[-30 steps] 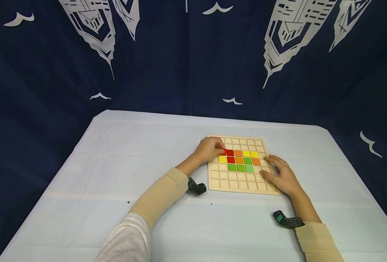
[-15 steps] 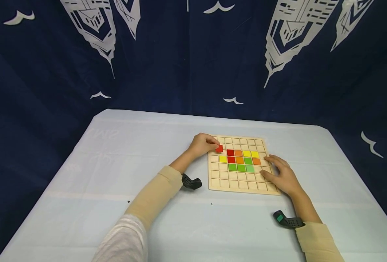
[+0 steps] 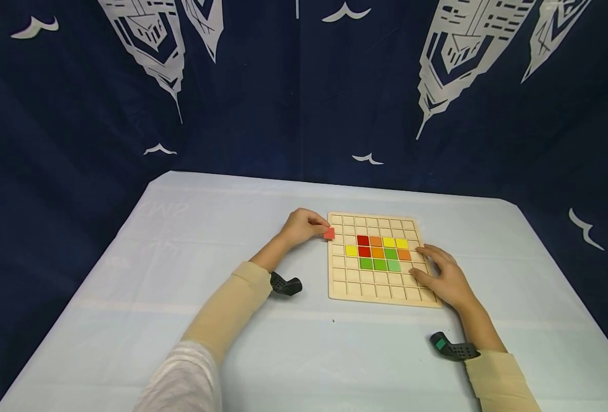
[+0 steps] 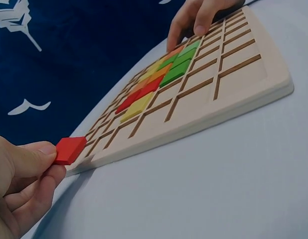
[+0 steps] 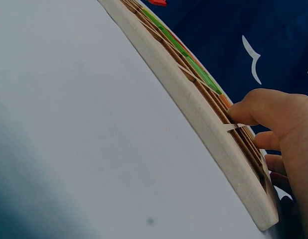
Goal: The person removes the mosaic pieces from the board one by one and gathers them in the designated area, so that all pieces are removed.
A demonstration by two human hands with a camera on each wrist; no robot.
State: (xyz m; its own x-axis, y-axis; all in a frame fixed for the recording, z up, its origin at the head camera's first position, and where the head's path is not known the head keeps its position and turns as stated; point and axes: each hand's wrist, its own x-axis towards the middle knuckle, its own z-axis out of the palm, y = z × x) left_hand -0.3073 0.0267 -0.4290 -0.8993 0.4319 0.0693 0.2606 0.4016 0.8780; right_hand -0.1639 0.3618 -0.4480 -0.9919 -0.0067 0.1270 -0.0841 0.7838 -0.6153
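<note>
My left hand pinches a red square tile between thumb and fingers, at the left edge of a wooden grid board. In the left wrist view the tile is held just above the board's rim. Red, orange, yellow and green tiles fill several cells in the board's middle, among them a yellow tile and a light green tile. My right hand rests on the board's right side, thumb and fingers spread over the edge cells. In the right wrist view its thumb lies on the grid.
The board lies on a white-covered table. A dark blue curtain with white prints hangs behind it. Black straps with devices, such as the wrist device, sit on both wrists. A tiny dark speck lies in front of the board.
The left hand has lifted the red tile out of its cell beside the dark red tile and carried it leftward to the board's edge. The right hand has stayed in place.
</note>
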